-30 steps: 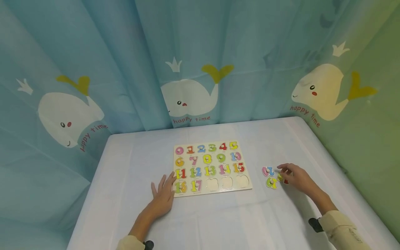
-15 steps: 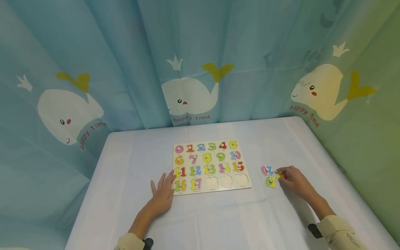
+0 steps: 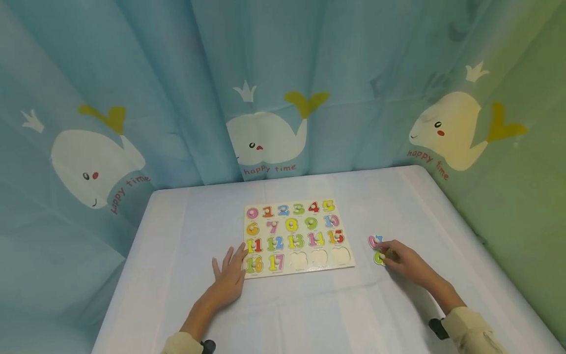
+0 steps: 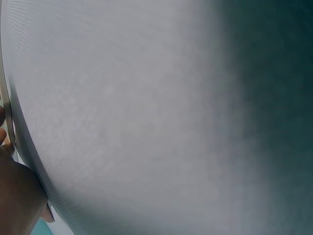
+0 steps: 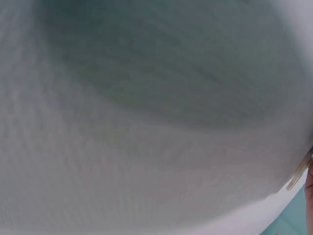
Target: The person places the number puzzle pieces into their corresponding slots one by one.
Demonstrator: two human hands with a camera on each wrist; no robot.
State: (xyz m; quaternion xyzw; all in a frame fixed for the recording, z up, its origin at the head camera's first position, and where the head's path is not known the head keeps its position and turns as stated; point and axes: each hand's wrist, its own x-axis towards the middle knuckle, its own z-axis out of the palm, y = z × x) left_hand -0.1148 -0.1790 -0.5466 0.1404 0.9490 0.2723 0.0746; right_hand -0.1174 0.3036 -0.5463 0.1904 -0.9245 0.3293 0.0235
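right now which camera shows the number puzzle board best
The head view: the whole puzzle board lies there, three bottom-row slots empty, the left hand at its corner. The left wrist view catches only a thin strip at its edge; the right wrist view shows none of it.

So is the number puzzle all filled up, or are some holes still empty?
Not full. The puzzle board has three empty holes in its bottom row, after 17. Loose number pieces lie on the table by the right hand.

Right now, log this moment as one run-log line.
left hand: flat, touching number puzzle board corner | right hand: on loose number pieces beside board | bottom row: three empty slots
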